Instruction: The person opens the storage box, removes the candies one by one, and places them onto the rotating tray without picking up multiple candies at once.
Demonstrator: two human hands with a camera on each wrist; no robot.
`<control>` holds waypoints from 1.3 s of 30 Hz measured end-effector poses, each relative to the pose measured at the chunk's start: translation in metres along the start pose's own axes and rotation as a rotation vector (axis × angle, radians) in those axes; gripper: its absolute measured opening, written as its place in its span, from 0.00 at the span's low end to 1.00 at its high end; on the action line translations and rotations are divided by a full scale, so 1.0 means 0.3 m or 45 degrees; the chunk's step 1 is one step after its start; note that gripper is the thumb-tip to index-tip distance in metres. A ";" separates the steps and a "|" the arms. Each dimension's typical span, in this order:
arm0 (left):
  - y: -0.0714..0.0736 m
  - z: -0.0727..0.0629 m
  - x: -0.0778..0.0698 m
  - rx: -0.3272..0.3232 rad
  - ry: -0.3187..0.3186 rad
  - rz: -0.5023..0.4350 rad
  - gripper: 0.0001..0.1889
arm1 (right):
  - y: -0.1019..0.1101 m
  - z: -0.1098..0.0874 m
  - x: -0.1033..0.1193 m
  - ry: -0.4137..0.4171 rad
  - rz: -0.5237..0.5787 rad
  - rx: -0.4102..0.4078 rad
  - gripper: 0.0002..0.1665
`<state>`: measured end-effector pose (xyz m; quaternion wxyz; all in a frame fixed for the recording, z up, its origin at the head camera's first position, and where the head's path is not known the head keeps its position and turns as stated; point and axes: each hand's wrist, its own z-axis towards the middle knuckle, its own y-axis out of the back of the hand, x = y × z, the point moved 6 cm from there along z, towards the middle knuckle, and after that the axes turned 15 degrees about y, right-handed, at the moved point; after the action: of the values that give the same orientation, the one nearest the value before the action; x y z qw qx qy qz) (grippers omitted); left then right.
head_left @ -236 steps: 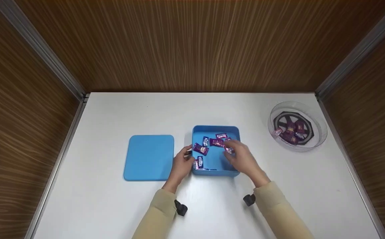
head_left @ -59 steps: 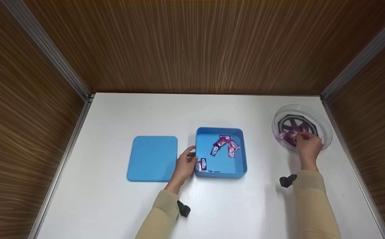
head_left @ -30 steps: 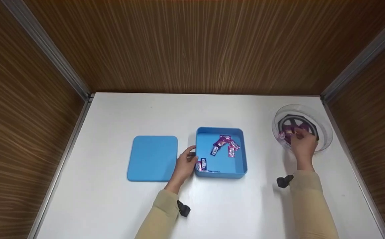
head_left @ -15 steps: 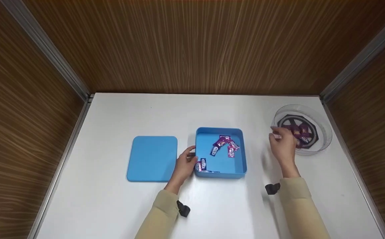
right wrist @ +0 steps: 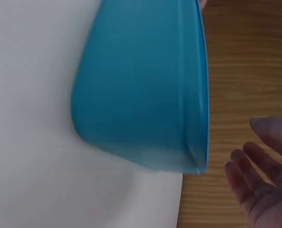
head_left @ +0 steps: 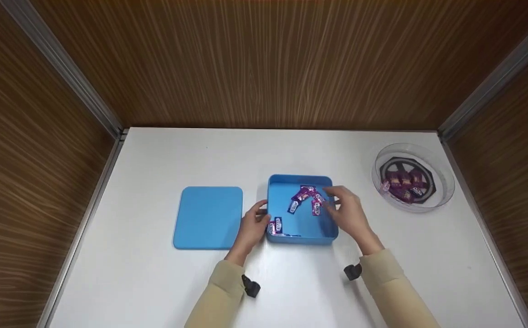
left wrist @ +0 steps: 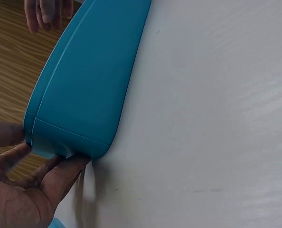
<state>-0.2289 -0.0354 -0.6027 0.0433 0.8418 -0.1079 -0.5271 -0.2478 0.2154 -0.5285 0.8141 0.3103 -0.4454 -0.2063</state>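
Wood-grain panels (head_left: 264, 64) wall in three sides of a white desk (head_left: 168, 155). Blue box (head_left: 302, 240) sits open near the middle of the desk, wrapped candies (head_left: 303, 195) inside: one cluster toward the far right, a few more in the near left corner.

Left hand (head_left: 251, 226): forearm angles up from the near edge, fingers spread against the outside of the box's left side, thumb at the near left corner. Touching it, relaxed, not wrapped round.

Right hand (head_left: 349, 213): comes in from the near right, angled left, across the right wall. Index and thumb reach over the interior by the cluster, clear gap between them; other fingers loosely bent in the right wrist view. Can't tell if the fingertips touch candy.

Both arms in tan sleeves (head_left: 396, 282), black wrist unit (head_left: 352, 272) on the inner side of each.

Flat blue panel (head_left: 208, 218) lies left of the box, near the left hand. Clear round container (head_left: 446, 200) at far right, well apart from the box, holds more candies.
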 end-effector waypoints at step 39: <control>-0.002 -0.002 -0.005 0.005 0.011 -0.003 0.24 | -0.404 0.011 0.089 -0.073 0.054 0.639 0.22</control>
<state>-0.2288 -0.0346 -0.6012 0.0413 0.8443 -0.1076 -0.5233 -0.2439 0.1104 -0.5947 0.7027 0.4874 -0.5120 -0.0808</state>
